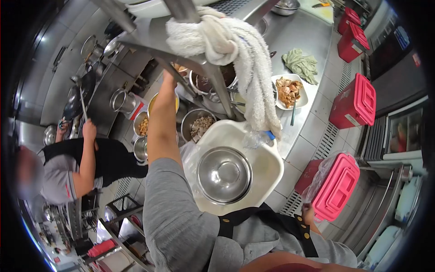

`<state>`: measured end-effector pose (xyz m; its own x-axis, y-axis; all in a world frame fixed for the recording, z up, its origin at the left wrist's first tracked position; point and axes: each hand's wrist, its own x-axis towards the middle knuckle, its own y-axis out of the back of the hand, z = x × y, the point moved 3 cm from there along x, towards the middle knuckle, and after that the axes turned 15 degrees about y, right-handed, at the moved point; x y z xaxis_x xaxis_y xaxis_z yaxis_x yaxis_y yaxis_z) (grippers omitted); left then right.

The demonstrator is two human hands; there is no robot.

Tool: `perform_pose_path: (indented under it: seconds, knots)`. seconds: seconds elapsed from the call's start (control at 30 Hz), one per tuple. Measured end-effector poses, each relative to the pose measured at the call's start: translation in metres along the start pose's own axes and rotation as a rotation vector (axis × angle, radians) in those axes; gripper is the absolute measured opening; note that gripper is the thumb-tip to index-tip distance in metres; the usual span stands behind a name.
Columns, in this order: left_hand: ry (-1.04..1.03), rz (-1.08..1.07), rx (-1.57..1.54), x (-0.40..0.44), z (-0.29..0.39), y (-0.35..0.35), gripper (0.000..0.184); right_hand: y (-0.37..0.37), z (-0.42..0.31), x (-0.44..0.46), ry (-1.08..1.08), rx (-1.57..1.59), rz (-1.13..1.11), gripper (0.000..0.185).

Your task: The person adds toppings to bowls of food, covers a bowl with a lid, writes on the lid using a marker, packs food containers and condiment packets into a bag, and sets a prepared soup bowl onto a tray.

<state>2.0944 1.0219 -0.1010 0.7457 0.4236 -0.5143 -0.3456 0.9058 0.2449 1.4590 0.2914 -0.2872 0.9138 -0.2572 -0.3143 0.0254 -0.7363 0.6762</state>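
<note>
My left hand (170, 78) is stretched far forward behind a metal rail, close to a container of pale orange pieces (180, 69). Its fingers are mostly hidden. Under that forearm is a pot with yellow contents (170, 103), and beside it a pot of chopped pieces (202, 127). Low at my side, my right hand (308, 213) looks curled next to a clear plastic bag (318, 183) on a red lidded bin (337, 188). What it holds, if anything, cannot be made out. In front of my body, a steel bowl (224, 175) sits in a white tub (265, 167).
A knotted white towel (253, 68) hangs from the metal frame. On the steel counter are a plate of cooked meat (289, 92) and a green cloth (300, 65). At left, a co-worker (68, 172) handles a wok (74, 102). More red bins (353, 99) line the floor.
</note>
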Motion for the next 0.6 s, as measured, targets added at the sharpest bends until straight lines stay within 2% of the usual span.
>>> perform_pose_path:
  seconds: [0.03, 0.1, 0.17, 0.2, 0.23, 0.27, 0.3, 0.37, 0.43, 0.47, 0.5, 0.53, 0.57, 0.6]
  knots:
    - [0.004, 0.000, -0.004, -0.009, 0.000, 0.016, 0.029, 0.005, -0.006, 0.020, 0.103, -0.051, 0.123, 0.018]
    - [-0.041, 0.049, -0.256, -0.055, 0.008, 0.049, 0.027, 0.040, -0.107, 0.049, 0.283, 0.132, 0.405, 0.022]
    - [-0.048, 0.074, -0.338, -0.106, 0.017, 0.094, 0.028, 0.068, -0.180, 0.075, 0.402, 0.073, 0.522, 0.028]
    - [-0.045, 0.083, -0.329, -0.128, 0.016, 0.118, 0.029, 0.078, -0.223, 0.085, 0.434, 0.079, 0.496, 0.028]
    - [-0.046, 0.120, -0.349, -0.145, 0.009, 0.146, 0.029, 0.089, -0.274, 0.086, 0.689, 0.029, 0.605, 0.026]
    - [-0.056, 0.151, -0.231, -0.163, 0.003, 0.174, 0.029, 0.094, -0.319, 0.082, 0.944, -0.011, 0.715, 0.023]
    - [-0.064, 0.182, -0.112, -0.182, -0.003, 0.200, 0.030, 0.093, -0.350, 0.082, 0.975, 0.007, 0.691, 0.023]
    - [-0.070, 0.208, -0.103, -0.262, -0.014, 0.231, 0.030, 0.083, -0.408, 0.069, 1.241, 0.283, 0.542, 0.028]
    - [-0.086, 0.159, -0.102, -0.324, -0.041, 0.257, 0.029, 0.055, -0.467, 0.042, 1.338, 0.451, 0.287, 0.024]
    - [-0.070, 0.191, -0.129, -0.354, -0.058, 0.269, 0.029, 0.031, -0.494, 0.027, 1.335, 0.630, 0.089, 0.018]
    - [-0.066, 0.151, -0.142, -0.391, -0.074, 0.273, 0.030, 0.008, -0.527, -0.001, 1.150, 0.862, -0.249, 0.018]
    - [-0.061, 0.111, -0.156, -0.429, -0.091, 0.276, 0.031, -0.016, -0.551, -0.028, 1.009, 1.018, -0.522, 0.026]
    - [0.004, 0.109, -0.157, -0.466, -0.108, 0.277, 0.033, -0.043, -0.568, -0.051, 1.044, 0.931, -0.687, 0.041]
    - [0.007, 0.067, -0.191, -0.492, -0.137, 0.284, 0.034, -0.067, -0.583, -0.077, 0.961, 0.987, -0.891, 0.057]
